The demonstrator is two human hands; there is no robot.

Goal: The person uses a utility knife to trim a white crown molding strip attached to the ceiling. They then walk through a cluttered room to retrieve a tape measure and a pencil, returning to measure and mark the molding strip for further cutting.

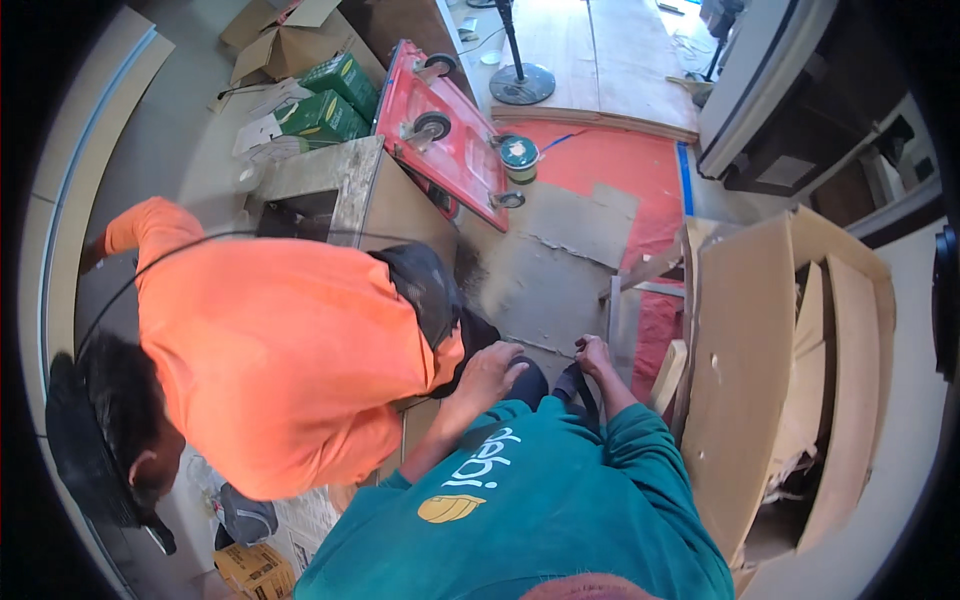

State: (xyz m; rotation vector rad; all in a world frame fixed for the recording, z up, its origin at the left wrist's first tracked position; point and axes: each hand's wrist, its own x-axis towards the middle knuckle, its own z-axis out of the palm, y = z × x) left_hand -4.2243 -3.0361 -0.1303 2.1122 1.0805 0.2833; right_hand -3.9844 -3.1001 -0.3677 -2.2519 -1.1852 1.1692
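My left hand [488, 374] rests by my dark-trousered knee [528, 380], fingers stretched out and nothing in them. Over my other leg, my right hand [592, 353] is closed with its fingertips together; whatever it may pinch is too small to make out. Close on my left bends a co-worker in an orange shirt [270, 350] and a dark cap, one arm reaching toward the far left wall. That person's hands are mostly out of sight.
A large open cardboard box [745, 370] stands close on my right. Ahead, a red wheeled platform cart [450, 130] leans against a worn wooden cabinet [350, 180], beside a paint can [519, 155]. Green boxes [325, 115] lie behind. A stand base [522, 84] sits on plywood sheets.
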